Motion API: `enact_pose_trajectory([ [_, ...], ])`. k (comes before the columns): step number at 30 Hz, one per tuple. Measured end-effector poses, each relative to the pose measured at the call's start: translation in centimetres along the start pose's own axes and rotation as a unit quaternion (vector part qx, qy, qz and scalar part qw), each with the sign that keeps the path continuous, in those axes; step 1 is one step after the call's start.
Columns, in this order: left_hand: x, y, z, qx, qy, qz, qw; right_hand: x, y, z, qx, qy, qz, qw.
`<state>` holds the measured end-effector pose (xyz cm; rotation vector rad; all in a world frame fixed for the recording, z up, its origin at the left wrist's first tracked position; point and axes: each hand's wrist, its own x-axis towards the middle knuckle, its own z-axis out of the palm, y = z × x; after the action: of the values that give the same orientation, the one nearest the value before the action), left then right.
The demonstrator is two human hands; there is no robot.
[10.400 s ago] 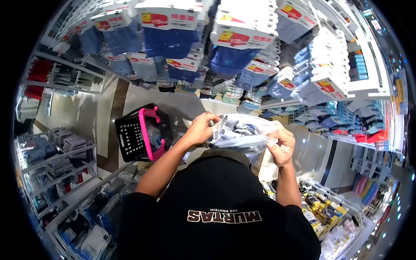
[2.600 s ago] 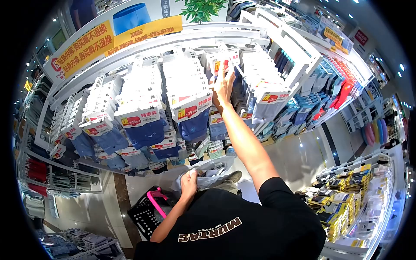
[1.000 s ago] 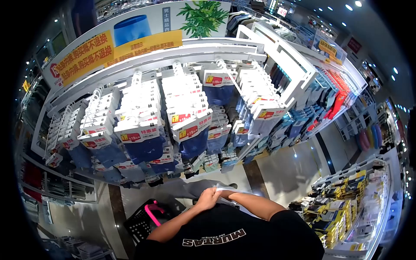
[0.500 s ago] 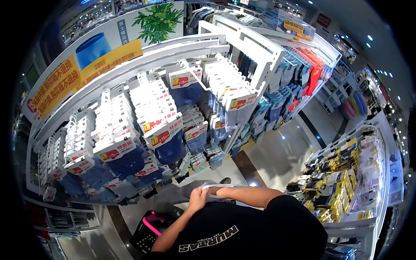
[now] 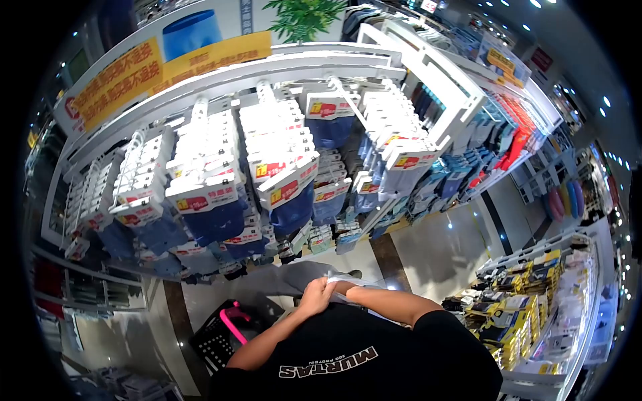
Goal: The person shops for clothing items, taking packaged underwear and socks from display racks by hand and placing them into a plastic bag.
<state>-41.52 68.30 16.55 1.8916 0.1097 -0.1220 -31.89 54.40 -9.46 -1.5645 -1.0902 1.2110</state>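
A pale, see-through plastic bag (image 5: pixel 342 276) is bunched in front of the person's belly, low and just right of centre. The left hand (image 5: pixel 315 297) is closed on its edge, fingers curled tight around the plastic. The right hand (image 5: pixel 342 288) meets it there, mostly hidden by the plastic and the left hand; whether it grips anything cannot be told. The right forearm (image 5: pixel 398 304) runs in from the right, with plastic along it.

Behind the hands is the person's black shirt (image 5: pixel 401 354), with MURTAS printed on it, upside down from this viewpoint. Beside the left forearm, on the floor (image 5: pixel 438 250), sits a black basket (image 5: pixel 212 339) with a pink handle (image 5: pixel 231 324).

Ahead, beyond the bag and well apart from it, stands a white rack (image 5: pixel 321 59). Rows of packs (image 5: pixel 214 200) hang from its hooks, with white cards, red and yellow price tags and mostly blue cloth below. One dark blue pack (image 5: pixel 328 130) hangs near the rack's right end, by a hook in the upper row.

Across the top runs a sign (image 5: pixel 147 60) with yellow strips, a picture of blue shorts and green leaves. Red garments (image 5: pixel 518 148) hang farther right. At lower right, a bin (image 5: pixel 580 347) holds yellow and black packets (image 5: pixel 518 314).
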Motion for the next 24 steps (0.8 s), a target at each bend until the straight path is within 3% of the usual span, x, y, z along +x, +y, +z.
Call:
enact_pose_trajectory([
  [1,0.0,0.2,-0.1,0.011,-0.008,-0.007,1.0,-1.3,-2.1,-0.6,-0.044,0.031,0.078,0.996],
  [4,-0.1,-0.1,0.0,0.006,-0.003,-0.024,1.0,-1.5,-5.2,-0.7,-0.089,-0.016,0.12,0.989],
  [5,-0.2,-0.1,-0.2,0.001,0.004,-0.031,1.0,-1.6,-7.2,-1.0,-0.193,-0.046,0.09,0.976],
  [8,-0.2,-0.4,-0.5,-0.01,0.014,-0.041,0.999,-1.8,-8.0,-1.3,-0.217,-0.062,0.112,0.968],
  [10,0.0,-1.7,-0.3,-0.009,0.016,-0.04,0.999,-1.1,-2.3,-0.7,-0.401,-0.038,-0.013,0.915],
  [14,-0.2,-0.6,-1.1,-0.017,0.016,-0.036,0.999,-1.5,-6.2,-1.5,-0.29,-0.065,0.091,0.951],
  [19,0.2,-0.6,-1.2,-0.025,0.049,-0.016,0.998,-2.1,-8.3,-2.5,-0.28,-0.069,0.125,0.949],
  [24,0.2,-1.0,-0.7,-0.039,0.016,-0.039,0.998,-3.2,-10.0,-3.9,-0.287,-0.079,0.152,0.943],
])
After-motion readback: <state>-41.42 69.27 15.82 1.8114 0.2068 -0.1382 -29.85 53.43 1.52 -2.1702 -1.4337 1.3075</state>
